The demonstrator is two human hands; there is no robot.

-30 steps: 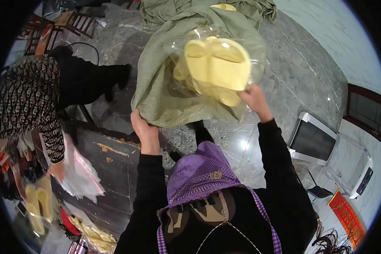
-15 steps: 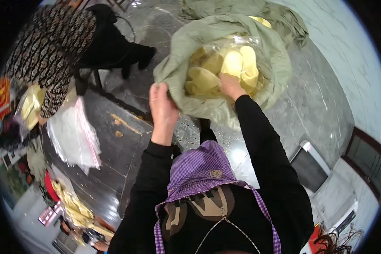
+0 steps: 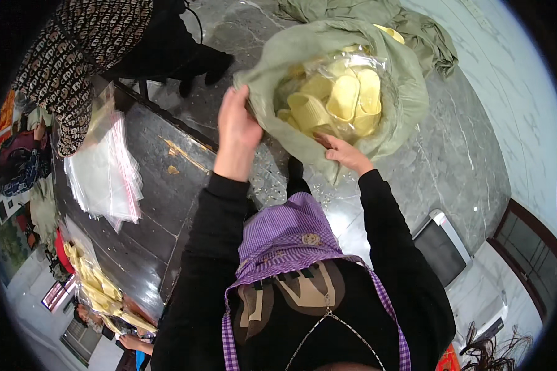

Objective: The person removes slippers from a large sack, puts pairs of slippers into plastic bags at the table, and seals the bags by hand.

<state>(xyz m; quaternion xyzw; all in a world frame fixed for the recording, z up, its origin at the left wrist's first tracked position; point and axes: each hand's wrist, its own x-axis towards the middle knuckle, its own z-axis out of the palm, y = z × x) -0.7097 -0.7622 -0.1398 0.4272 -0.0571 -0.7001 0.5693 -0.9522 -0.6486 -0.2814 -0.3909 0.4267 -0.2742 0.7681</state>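
A large pale-green sack (image 3: 408, 93) stands wide open on the floor before me. Inside it lie several yellow slippers (image 3: 343, 98), some wrapped in clear plastic bags. My left hand (image 3: 237, 123) is closed on the sack's rim at its left side. At the near rim is my right hand (image 3: 346, 153), thumb on the outer side and fingers reaching over the edge, partly hidden; it looks closed on the sack cloth. No slipper shows in either hand.
To my left a dark table (image 3: 151, 145) bears a stack of clear plastic bags (image 3: 105, 167). A person in a patterned top (image 3: 59, 74) sits beyond it. More bagged yellow slippers (image 3: 96, 287) lie lower left. Behind the sack is more green cloth (image 3: 430, 37).
My right hand has drawn back from the slippers to the sack's near rim. The slippers inside have shifted slightly. My left hand keeps hold of the rim.
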